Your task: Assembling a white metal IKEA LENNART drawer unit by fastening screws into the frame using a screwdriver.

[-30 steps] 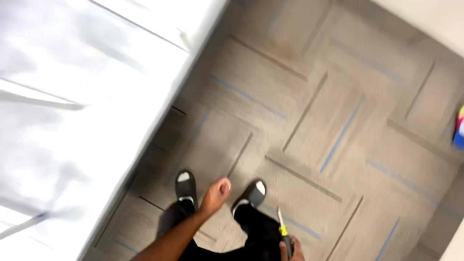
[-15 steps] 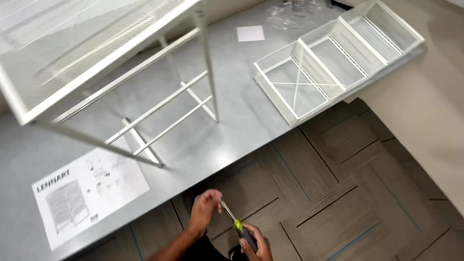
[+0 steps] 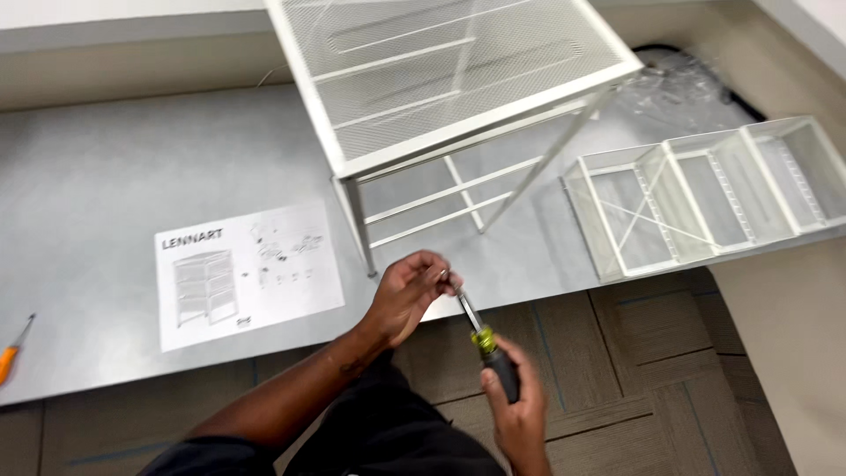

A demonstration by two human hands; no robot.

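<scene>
My right hand (image 3: pixel 515 410) grips the black and yellow handle of a screwdriver (image 3: pixel 483 337), shaft pointing up and to the left. My left hand (image 3: pixel 407 293) pinches something small at the screwdriver's tip; what it is stays hidden by the fingers. Both hands hover over the near edge of a grey table (image 3: pixel 106 185). Just beyond them stands a white metal mesh frame (image 3: pixel 441 70) with thin legs and rails.
A paper instruction sheet (image 3: pixel 247 273) lies left of my hands. Three white mesh drawers (image 3: pixel 705 198) lie side by side at the right. An orange-handled screwdriver (image 3: pixel 11 353) rests at the far left edge. Clear plastic wrapping (image 3: pixel 679 84) sits at the back right. Carpet tiles (image 3: pixel 652 353) lie below.
The view swung up from the floor and my feet to the table. My hands rose to the table's edge, and the left hand closed on the screwdriver's tip.
</scene>
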